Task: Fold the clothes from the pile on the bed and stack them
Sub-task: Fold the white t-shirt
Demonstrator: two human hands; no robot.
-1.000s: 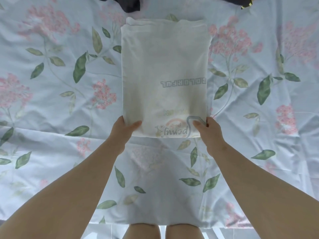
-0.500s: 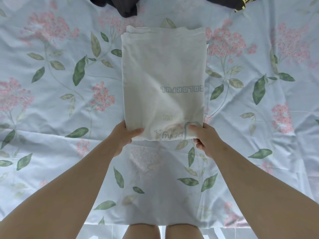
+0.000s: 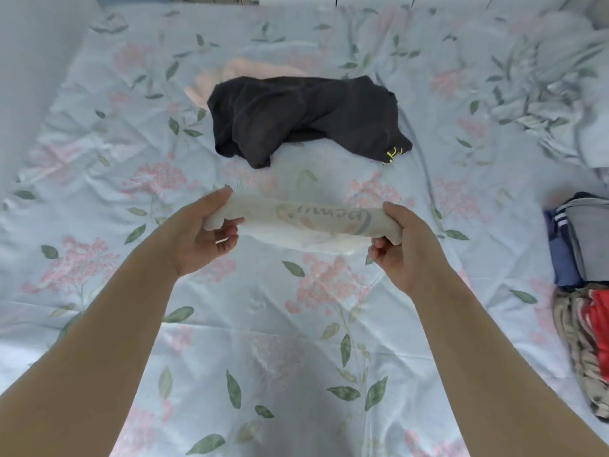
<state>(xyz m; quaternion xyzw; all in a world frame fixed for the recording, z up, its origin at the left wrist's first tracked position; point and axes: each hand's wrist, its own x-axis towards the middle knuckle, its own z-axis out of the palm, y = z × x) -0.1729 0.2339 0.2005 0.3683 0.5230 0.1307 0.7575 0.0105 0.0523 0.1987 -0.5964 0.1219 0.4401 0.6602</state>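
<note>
Right now both hands grip the folded white shirt (image 3: 306,222), left hand (image 3: 204,232) and right hand (image 3: 400,245) at either end, lifted above the floral bed (image 3: 263,324); a dark crumpled garment (image 3: 303,117) lies beyond, folded stack (image 3: 583,245) at right.

The folded white garment (image 3: 306,222), flat on the bed (image 3: 296,324) a second ago, has been lifted clear and is held edge-on, gripped at its ends by the left hand (image 3: 201,235) and right hand (image 3: 402,249). The view has been raised: the dark clothes (image 3: 306,117) are fully shown, and a folded stack (image 3: 586,245) is revealed at the right.
</note>
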